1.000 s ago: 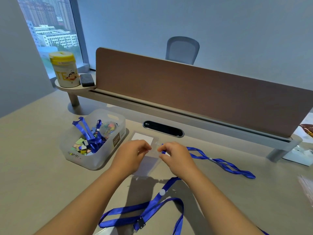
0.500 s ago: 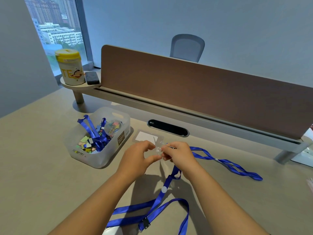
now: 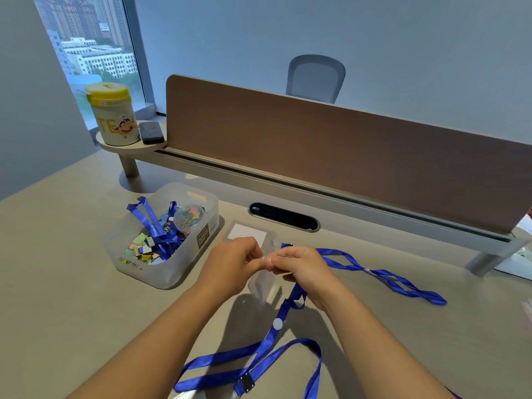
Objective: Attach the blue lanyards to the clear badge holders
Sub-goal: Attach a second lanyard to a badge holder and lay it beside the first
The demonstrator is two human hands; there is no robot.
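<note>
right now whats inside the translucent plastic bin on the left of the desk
The translucent plastic bin holds tangled blue lanyards, a heap of small shiny multicoloured clips and a round clear case of coloured bits. Whatever lies under that pile is covered.

Evenly and softly lit by daylight from the window [image 3: 86, 47] at top left, with a cool bluish cast on the back wall [image 3: 374, 38]. Soft dark shadows on the desk [image 3: 57, 283] under both forearms and beside the translucent bin [image 3: 169, 272]. No harsh glare. Wide-angle bending of the brown divider panel [image 3: 345, 151] toward the right edge. Slight softness overall, more at the bottom corners.
</note>
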